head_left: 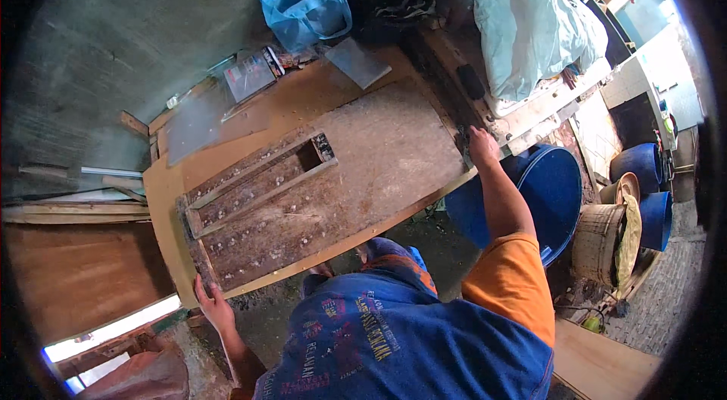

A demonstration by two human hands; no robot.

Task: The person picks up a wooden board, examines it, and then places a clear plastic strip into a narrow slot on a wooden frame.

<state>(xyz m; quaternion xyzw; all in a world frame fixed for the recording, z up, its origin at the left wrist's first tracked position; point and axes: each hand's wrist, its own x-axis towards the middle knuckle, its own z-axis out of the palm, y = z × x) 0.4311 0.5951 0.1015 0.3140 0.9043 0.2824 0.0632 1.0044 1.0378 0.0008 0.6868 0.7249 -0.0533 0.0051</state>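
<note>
A worn wooden panel lies slantwise on a tan tabletop. Its left part is dark and pitted with pale specks, and a raised rectangular wooden frame sits on it. At the panel's lower left corner, my left hand rests against the edge with its fingers extended and apart. My right hand is closed at the panel's right end, beside the wooden bench; its fingertips are partly hidden. Both arms are stretched wide, with the panel between them.
Clear sheets, a flat grey piece and a blue bag lie toward the wall. A pale green plastic cover drapes something at right. Blue barrels and a woven basket stand beyond my right arm. Planks are stacked left.
</note>
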